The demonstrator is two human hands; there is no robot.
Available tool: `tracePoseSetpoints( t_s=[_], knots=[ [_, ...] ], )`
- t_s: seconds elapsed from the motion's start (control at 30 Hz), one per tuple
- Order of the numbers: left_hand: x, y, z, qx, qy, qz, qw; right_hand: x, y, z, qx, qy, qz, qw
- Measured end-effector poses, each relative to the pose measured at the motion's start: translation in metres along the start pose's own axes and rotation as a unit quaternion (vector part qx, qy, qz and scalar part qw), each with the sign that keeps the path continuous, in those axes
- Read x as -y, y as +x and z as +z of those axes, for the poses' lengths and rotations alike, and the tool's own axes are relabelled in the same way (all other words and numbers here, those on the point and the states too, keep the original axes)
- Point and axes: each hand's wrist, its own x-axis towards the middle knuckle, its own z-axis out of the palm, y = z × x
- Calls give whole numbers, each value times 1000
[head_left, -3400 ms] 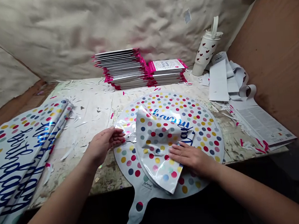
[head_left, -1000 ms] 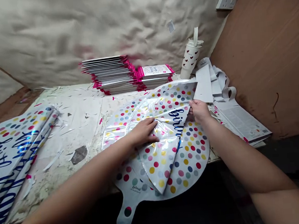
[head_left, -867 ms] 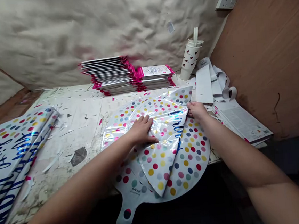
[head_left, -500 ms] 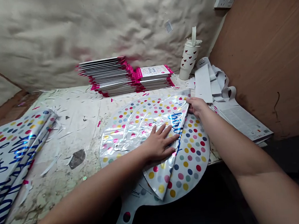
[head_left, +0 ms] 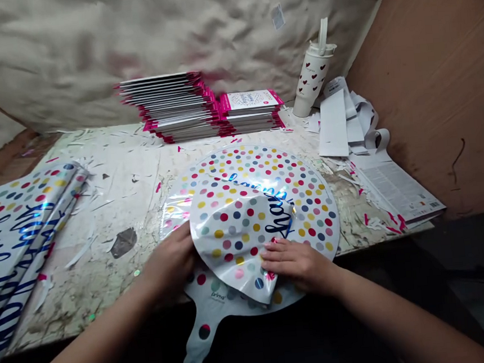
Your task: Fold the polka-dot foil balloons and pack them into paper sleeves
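A flat foil balloon [head_left: 311, 198] with coloured dots lies at the table's front edge, its tail with a "prima" print hanging over the edge. On top of it is a folded foil part [head_left: 229, 233] with dots and blue "happy" lettering, its left side raised. My left hand [head_left: 175, 261] is curled at the raised left edge, the fingertips hidden behind the foil. With fingers stretched out flat, my right hand [head_left: 295, 260] presses on the lower right of the folded part.
Folded dotted foil balloons [head_left: 14, 241] lie at the left. Behind are a tall stack of pink-edged packets [head_left: 176, 108], a shorter stack [head_left: 253, 113], and a white tumbler [head_left: 311, 79] with hearts. Paper strips [head_left: 334, 122] and printed sheets [head_left: 399, 184] lie at the right.
My left hand has gone from lying flat on the foil to its left edge. My right hand has left the upper right corner and come down onto the fold. A rounded foil flap now lies over it.
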Motion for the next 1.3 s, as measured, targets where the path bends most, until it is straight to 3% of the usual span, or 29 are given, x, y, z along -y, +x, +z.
tracePoseSetpoints(
  t_s=[0.1, 0.17, 0.23, 0.3, 0.37, 0.43, 0.57, 0.67, 0.77, 0.87, 1.03, 1.17, 1.3],
  knots=[
    [5, -9, -15, -120, 21, -23, 992, -6, 0, -2, 20, 32, 25, 999],
    [-8, 10, -13, -146, -6, 34, 989, -5, 2, -4, 17, 43, 32, 998],
    [-28, 43, 0, -72, -42, 149, 985, -2, 3, -6, 9, 44, 30, 999],
    [-46, 76, 21, 36, -32, 213, 976, 0, 2, -7, 3, 40, 26, 999],
    [-55, 102, 42, 119, 4, 190, 974, -3, -1, -12, -9, 40, 41, 998],
    [-55, 115, 59, 170, 29, 159, 972, -13, -2, -22, -60, 33, 101, 993],
    [-46, 118, 70, 186, 38, 153, 970, -56, 8, -42, -171, -19, 256, 951],
    [-44, 115, 69, 181, 39, 153, 971, -86, 26, -47, -125, -49, 256, 957],
    [-45, 113, 70, 181, 36, 153, 971, -97, 38, -44, -104, -76, 249, 960],
    [-44, 112, 69, 187, 30, 143, 971, -94, 31, -46, -133, -111, 287, 942],
    [-53, 126, 64, 206, 3, 145, 968, -79, -7, -65, -179, -107, 396, 894],
    [-70, 143, 71, 212, -20, 230, 950, -58, -24, -71, -120, -53, 478, 868],
    [-74, 145, 82, 213, -17, 252, 944, -34, -24, -62, -67, -66, 461, 882]
  ],
)
